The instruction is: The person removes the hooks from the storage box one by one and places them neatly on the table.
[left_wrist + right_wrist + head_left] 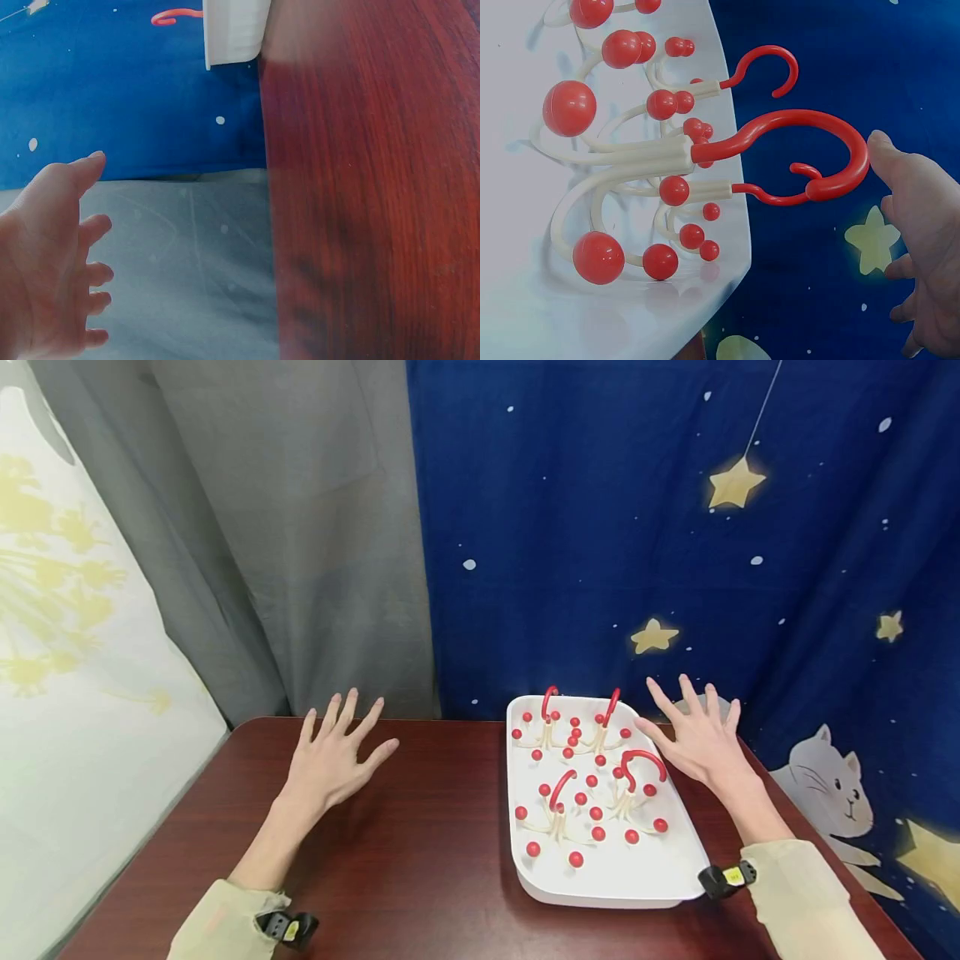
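Observation:
A white tray on the table holds several standing hangers, each with a red hook on a cream stem and curved cream arms tipped with red balls. The nearest right-hand hanger has its hook tilted toward my right hand, which is spread at the tray's right side. In the right wrist view, the thumb overlaps the edge of a large red hook. My left hand hovers over the left part of the table, fingers spread and holding nothing. The left wrist view shows that palm with fingers extended.
The dark red-brown wooden table ends against a grey curtain and a blue star-patterned curtain. A white cloth with yellow print hangs at the left. Each wrist wears a small black camera by a pale sleeve.

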Demonstrator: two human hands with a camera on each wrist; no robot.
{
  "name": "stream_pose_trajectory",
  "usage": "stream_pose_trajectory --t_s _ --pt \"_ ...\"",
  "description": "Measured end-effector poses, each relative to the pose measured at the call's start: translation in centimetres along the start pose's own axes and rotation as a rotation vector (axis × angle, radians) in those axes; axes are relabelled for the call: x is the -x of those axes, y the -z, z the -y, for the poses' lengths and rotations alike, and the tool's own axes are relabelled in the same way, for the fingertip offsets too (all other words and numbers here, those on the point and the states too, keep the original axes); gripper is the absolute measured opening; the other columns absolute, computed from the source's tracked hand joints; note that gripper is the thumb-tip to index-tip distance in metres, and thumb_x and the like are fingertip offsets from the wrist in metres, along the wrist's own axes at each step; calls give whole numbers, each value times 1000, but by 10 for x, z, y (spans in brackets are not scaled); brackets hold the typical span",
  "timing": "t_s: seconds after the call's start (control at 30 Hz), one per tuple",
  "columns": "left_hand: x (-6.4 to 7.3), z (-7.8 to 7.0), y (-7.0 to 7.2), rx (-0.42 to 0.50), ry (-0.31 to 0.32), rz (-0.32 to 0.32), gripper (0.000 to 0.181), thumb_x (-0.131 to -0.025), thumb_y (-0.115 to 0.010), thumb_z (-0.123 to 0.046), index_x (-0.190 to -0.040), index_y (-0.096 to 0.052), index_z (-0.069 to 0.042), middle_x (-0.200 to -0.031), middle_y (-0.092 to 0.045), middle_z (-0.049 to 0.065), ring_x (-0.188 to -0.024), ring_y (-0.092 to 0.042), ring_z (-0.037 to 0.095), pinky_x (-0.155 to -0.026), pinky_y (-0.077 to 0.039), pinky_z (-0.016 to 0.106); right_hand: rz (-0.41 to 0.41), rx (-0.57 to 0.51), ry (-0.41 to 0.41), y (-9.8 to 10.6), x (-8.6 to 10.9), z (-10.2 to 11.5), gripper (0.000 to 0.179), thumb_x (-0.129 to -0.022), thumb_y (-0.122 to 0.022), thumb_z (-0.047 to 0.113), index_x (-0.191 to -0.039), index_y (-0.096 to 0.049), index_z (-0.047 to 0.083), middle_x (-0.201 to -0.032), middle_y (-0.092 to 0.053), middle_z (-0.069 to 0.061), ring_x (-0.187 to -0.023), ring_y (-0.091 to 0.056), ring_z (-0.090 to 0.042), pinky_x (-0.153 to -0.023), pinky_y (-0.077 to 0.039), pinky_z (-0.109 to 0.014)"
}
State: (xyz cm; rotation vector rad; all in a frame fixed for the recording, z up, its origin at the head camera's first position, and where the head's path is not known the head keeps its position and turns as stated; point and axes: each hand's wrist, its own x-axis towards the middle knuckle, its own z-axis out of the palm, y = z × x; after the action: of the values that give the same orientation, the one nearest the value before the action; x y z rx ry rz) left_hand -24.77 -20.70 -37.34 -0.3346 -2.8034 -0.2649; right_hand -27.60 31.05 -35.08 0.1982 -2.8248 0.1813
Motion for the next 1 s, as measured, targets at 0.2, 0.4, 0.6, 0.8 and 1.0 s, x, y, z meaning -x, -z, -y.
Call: stream_pose_trajectory --t_s 0.2,0.4,0.6,0.8,1.0 --pt "2 3 -2 -1 1 -8 75 -100 -42 -65 -159 -32 -21 -164 -20 20 -151 -15 41 -118 -4 61 20 -14 -9 0 3 -3 87 -96 -38 74 -163 -14 24 -161 -9 -34 -142 -1 -65 -107 9 -78" --pt "4 5 -3 3 4 -15 75 -100 -43 -64 -159 -32 -20 -164 -20 21 -151 -14 41 -118 -3 62 30 -33 -10 -1 5 -5 86 -96 -39 73 -163 -14 24 -161 -7 -34 -141 0 -65 -106 10 -78" --pt "4 6 -4 12 6 -23 75 -100 -42 -65 -159 -32 -20 -164 -21 21 -151 -14 42 -118 -2 62 22 -41 -12 -2 5 -7 85 -97 -39 72 -163 -13 25 -161 -7 -34 -141 -1 -65 -107 9 -78" --pt "4 5 -5 19 8 -25 75 -100 -41 -66 -159 -32 -20 -164 -21 21 -151 -14 41 -118 -3 61 14 -53 -7 -2 7 -10 83 -98 -38 71 -163 -12 26 -161 -7 -34 -141 -2 -66 -107 8 -77" --pt "4 1 -8 46 7 -21 75 -100 -40 -66 -159 -33 -19 -164 -22 21 -151 -16 41 -119 -4 60 11 -83 -18 -1 9 -14 82 -99 -38 69 -163 -11 26 -161 -6 -34 -141 -5 -64 -108 7 -77"
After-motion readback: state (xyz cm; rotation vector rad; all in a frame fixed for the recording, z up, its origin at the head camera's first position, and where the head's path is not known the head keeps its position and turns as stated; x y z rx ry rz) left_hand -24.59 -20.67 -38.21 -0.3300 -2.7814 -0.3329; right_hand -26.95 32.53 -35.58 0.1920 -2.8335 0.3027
